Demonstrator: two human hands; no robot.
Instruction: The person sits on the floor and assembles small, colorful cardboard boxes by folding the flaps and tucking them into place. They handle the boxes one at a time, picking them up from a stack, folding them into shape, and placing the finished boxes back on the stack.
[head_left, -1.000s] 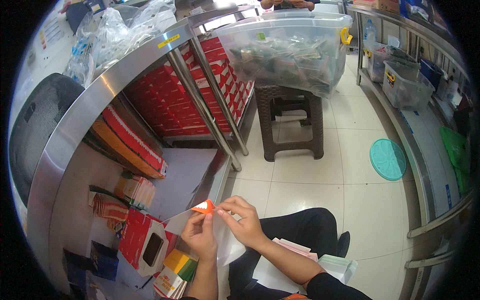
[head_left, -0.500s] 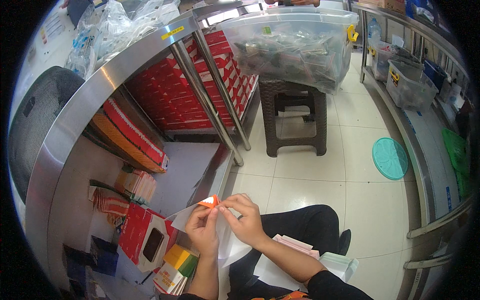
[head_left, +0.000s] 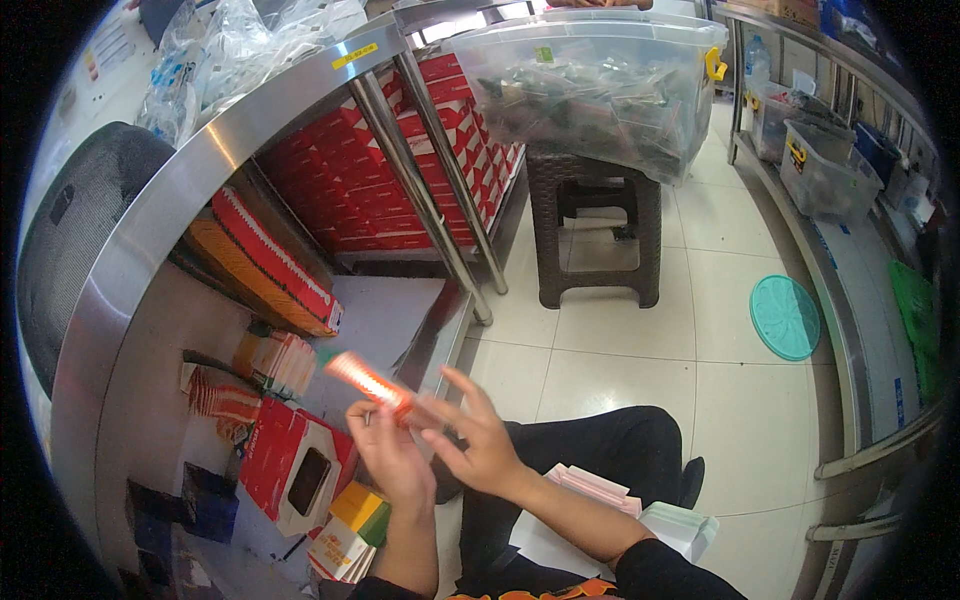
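Observation:
My left hand (head_left: 395, 465) pinches an orange-and-white printed card (head_left: 368, 380), long and narrow as seen here and blurred by motion. A green patch shows at its far end, and it tilts up to the left over the shelf. Just right of it, my right hand (head_left: 480, 445) has its fingers spread, the fingertips close to the card's lower end; whether they touch it I cannot tell. On my lap lie pale pink folded cards (head_left: 590, 487) beside a light green folded piece (head_left: 680, 528) and white sheets (head_left: 570, 545).
On the low shelf at left are a red carton (head_left: 270, 450) with a phone (head_left: 309, 480) on it, yellow-green cards (head_left: 355, 520) and bundled strips (head_left: 225, 405). Ahead, a clear bin (head_left: 590, 90) rests on a brown stool (head_left: 550, 250). A teal lid (head_left: 785, 317) lies on the floor.
The white sheet with the orange corner no longer shows as such; a longer orange-and-white card is now in my left hand. My right fingers have spread apart.

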